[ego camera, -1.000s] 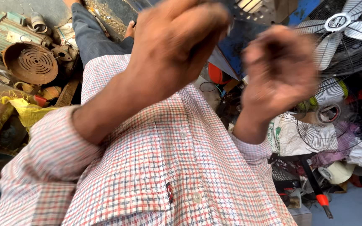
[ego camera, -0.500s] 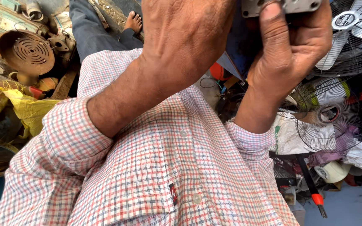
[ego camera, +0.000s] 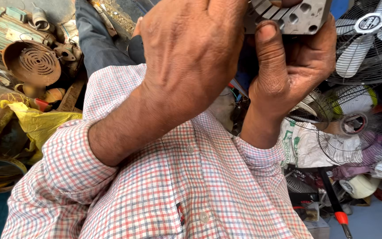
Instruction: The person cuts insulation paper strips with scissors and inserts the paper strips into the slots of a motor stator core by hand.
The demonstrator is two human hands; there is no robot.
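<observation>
1. Right hand (ego camera: pixel 297 66) is gripping a grey metal block (ego camera: pixel 290 15) at the top edge of the view. Thumb (ego camera: pixel 268 53) is pressing flat on the block's near face, pointing up; the other fingers are wrapping round its right side and back. Hand is closed on it.
2. Block is showing ribs on its left part and a row of round holes along its lower right edge. Its top is running out of frame, so the full shape cannot be told. The visible part is lying longer left to right, tilting slightly down to the left.
3. Left hand (ego camera: pixel 191 53) is sitting just left of the block, back of hand toward the camera. Its fingers are curling away behind, at the block's left end. Whether they are closing on the block or only touching it cannot be told.
4. Block is lying above and between both hands, right hand under it, left hand beside it. Right hand is holding the clearer grip.
5. Both forearms are rising from a checked shirt (ego camera: pixel 164 190) filling the near centre.
6. Far left: a rusty motor (ego camera: pixel 27 48) with a slotted round end cover, a yellow bag (ego camera: pixel 40 121) nearer.
7. Right: caged fans (ego camera: pixel 368 44), one above another, a white sack (ego camera: pixel 299 144) beside them, a tool with a red band (ego camera: pixel 339 214) near right.
</observation>
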